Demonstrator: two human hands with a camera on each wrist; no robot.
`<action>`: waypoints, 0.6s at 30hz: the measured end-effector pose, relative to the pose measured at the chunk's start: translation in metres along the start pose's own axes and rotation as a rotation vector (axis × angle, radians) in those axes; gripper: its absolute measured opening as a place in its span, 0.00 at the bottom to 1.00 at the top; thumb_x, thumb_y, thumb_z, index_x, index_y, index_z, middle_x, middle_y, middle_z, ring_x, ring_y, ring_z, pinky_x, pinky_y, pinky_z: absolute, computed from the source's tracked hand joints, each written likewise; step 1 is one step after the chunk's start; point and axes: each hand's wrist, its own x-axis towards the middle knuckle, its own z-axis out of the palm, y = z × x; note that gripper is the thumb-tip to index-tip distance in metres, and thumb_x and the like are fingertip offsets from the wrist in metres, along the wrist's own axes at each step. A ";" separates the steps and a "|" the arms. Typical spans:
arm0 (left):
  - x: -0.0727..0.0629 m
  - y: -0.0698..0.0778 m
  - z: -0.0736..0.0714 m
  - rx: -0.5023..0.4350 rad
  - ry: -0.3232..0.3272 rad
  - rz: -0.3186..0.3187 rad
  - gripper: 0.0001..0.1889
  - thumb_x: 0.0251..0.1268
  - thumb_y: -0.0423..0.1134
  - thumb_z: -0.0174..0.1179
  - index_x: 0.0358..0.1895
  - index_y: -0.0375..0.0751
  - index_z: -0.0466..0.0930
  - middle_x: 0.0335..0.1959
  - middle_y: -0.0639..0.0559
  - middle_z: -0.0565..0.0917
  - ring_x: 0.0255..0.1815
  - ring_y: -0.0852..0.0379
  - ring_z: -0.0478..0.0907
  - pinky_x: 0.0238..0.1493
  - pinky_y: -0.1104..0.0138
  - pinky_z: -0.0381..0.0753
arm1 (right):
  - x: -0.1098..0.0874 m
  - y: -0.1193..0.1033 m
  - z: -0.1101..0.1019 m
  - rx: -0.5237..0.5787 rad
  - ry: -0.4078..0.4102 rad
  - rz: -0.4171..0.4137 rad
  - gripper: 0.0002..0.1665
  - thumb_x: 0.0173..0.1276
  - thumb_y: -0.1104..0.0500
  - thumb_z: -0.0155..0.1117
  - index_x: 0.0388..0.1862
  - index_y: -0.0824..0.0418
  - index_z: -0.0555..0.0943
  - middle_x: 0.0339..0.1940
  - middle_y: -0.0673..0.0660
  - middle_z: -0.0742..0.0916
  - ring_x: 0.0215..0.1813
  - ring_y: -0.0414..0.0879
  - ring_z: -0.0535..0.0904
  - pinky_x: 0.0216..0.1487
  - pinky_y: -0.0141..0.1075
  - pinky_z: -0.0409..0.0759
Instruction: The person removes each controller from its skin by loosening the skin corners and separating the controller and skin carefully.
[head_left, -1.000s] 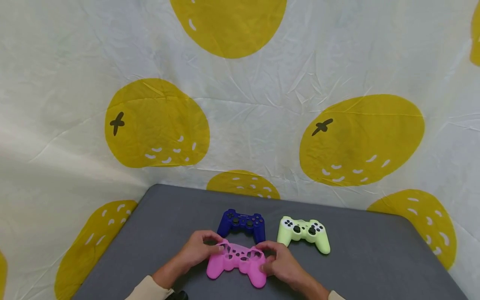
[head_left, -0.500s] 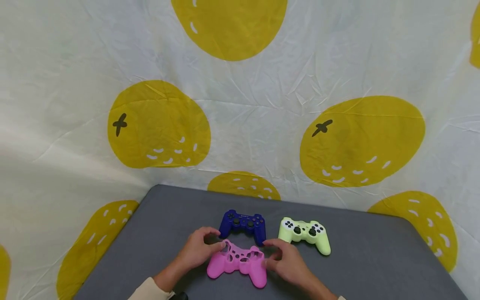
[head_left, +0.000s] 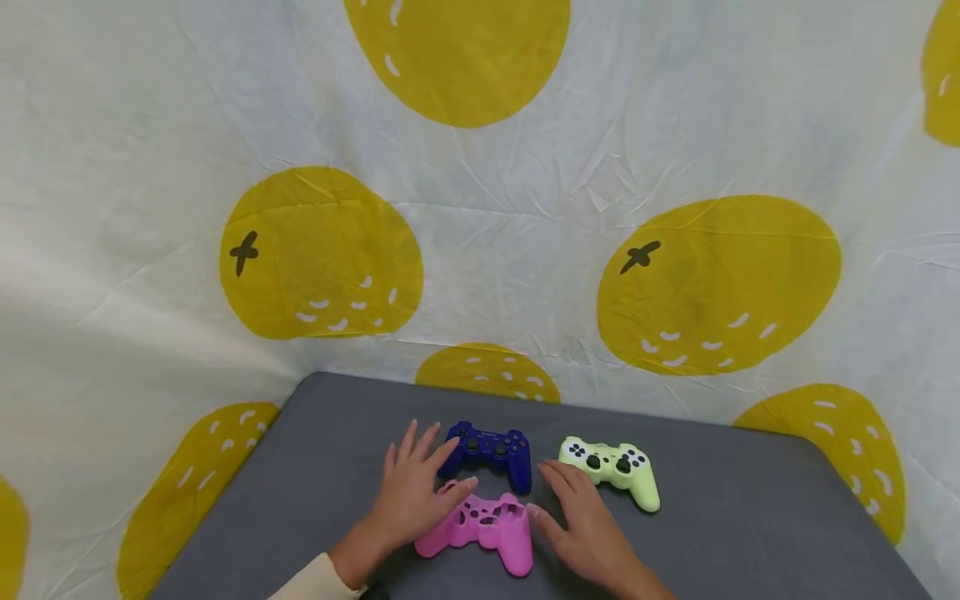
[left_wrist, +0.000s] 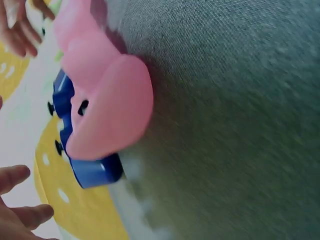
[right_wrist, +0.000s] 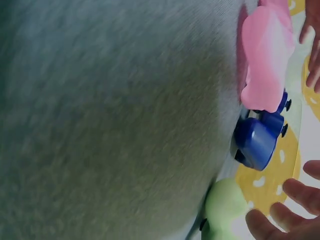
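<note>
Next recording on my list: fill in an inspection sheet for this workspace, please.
Surface: dark grey tabletop, fabric-like texture.
Job's things: pink cutout shell lying nearest the person; blue controller behind it; pale green controller right of the blue one.
Clutter: nothing seen.
Grips: left grip spread above the shell's left side, holding nothing; right grip beside the shell's right side, also holding nothing.
Cables: nothing seen.
Surroundings: whitish backdrop with yellow printed shapes.

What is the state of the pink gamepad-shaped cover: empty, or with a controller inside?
Empty: the pink cover has bare openings, without thumbsticks like those on the dark blue gamepad behind.
</note>
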 end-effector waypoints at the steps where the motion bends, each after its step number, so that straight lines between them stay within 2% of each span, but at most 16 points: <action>1: 0.001 0.003 0.001 0.024 -0.004 0.009 0.40 0.67 0.73 0.56 0.76 0.55 0.73 0.83 0.44 0.63 0.87 0.32 0.43 0.76 0.24 0.43 | 0.000 0.001 0.000 -0.021 0.013 -0.019 0.31 0.74 0.47 0.66 0.70 0.62 0.78 0.71 0.60 0.80 0.75 0.62 0.71 0.72 0.61 0.71; 4: 0.003 0.011 0.004 0.087 -0.005 0.038 0.41 0.67 0.77 0.51 0.77 0.59 0.70 0.86 0.47 0.58 0.88 0.34 0.38 0.78 0.25 0.38 | 0.000 0.006 0.000 -0.080 0.042 -0.065 0.31 0.75 0.47 0.65 0.70 0.62 0.78 0.73 0.63 0.79 0.77 0.66 0.68 0.72 0.65 0.68; 9: 0.008 0.024 0.009 0.165 0.000 0.053 0.43 0.65 0.81 0.45 0.79 0.64 0.67 0.87 0.48 0.54 0.88 0.33 0.36 0.78 0.26 0.34 | 0.001 0.011 -0.002 -0.201 0.058 -0.082 0.32 0.76 0.43 0.62 0.72 0.59 0.77 0.76 0.62 0.77 0.80 0.67 0.64 0.74 0.67 0.64; 18: 0.018 0.049 0.020 0.230 -0.060 0.068 0.47 0.61 0.86 0.38 0.81 0.71 0.61 0.88 0.47 0.50 0.89 0.36 0.35 0.81 0.30 0.35 | 0.001 0.019 -0.013 -0.277 0.039 0.003 0.35 0.76 0.39 0.62 0.75 0.53 0.75 0.80 0.59 0.73 0.82 0.65 0.60 0.74 0.73 0.59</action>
